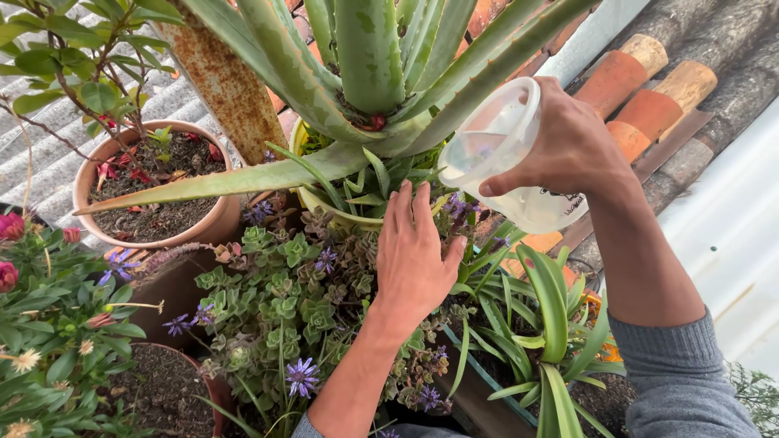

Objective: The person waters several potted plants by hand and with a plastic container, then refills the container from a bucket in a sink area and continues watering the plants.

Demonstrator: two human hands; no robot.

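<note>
Translucent plastic formed the container [505, 154] that was held in the upper right of the frame by the right hand [568, 150]. Its fingers [507, 182] were wrapped round the container's side, the thumb out of sight behind it, and the tub was tipped on its side with the open mouth turned towards the aloe [369, 65] at the top centre. A little clear water could be made out pooled in its lower part. The tub was judged to be light, thin-walled and somewhat flexible, likely to give under a hard squeeze and slippery where wet; a hold round the middle of the wall, as seen, was judged the steadiest.

Lower in the same head view, at the centre, the left hand [415, 259] was laid flat, its fingers [410, 207] close together and extended, nothing being held. It was pressed against the foliage at the rim of the yellowish pot [324, 207] from which the aloe grew. Small green succulents with purple flowers [280, 300] were spread beneath and to the left of it. A terracotta pot [215, 219] of dark soil was seen at the left, and strap-leaved plants [548, 308] filled the lower right. Clay roof tiles [649, 81] lay in the upper right corner.
</note>
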